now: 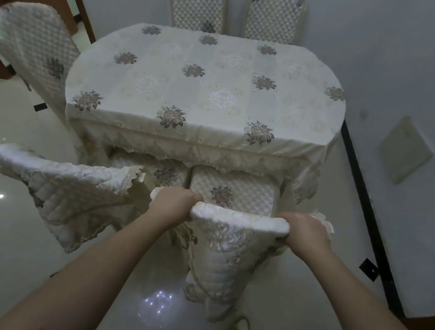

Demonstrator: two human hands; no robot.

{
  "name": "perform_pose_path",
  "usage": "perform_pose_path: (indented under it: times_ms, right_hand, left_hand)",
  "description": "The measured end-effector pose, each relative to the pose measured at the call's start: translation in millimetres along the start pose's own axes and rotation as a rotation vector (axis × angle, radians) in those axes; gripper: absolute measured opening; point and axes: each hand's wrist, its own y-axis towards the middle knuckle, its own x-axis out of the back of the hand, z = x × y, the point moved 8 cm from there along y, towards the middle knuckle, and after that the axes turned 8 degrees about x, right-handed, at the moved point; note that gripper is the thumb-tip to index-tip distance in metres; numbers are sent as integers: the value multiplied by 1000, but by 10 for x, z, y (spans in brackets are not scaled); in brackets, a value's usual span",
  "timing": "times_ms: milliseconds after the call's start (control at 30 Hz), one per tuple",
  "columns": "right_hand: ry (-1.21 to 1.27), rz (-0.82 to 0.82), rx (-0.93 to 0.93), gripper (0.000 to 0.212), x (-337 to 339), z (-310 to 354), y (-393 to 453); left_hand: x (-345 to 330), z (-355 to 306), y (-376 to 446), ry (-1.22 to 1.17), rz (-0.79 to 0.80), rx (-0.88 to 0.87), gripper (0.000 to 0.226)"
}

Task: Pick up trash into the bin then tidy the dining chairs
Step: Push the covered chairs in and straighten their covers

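Both hands grip the top rail of the chair (237, 226) at the right end of the table's near edge. The left hand (174, 204) curls over the rail's left end and the right hand (304, 232) over its right end, fingers wrapped round the padded cover. The rail's long axis runs left to right, roughly parallel to the near edge of the table (198, 132), with a hand at either end and neither plainly closer to the table.

The chair's seat (231, 193) points straight ahead, away from the person. Its front part already lies beneath the hanging hem of the tablecloth, while the back stands clear of the edge. The table lies directly ahead of the hands, so the move probably called for is an even, straight push from both arms.

A second chair (61, 186) stands just beside it at the left end of the near edge, its back turned at an angle to the table, so it likely needs squaring up afterwards. No trash or bin is in view.
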Motion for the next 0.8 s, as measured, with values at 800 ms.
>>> perform_pose_path:
  times_ms: [800]
  right_hand:
    - [-37, -106, 116, 23, -300, -344, 673]
  left_hand:
    - [-357, 60, 637, -63, -42, 2, 29]
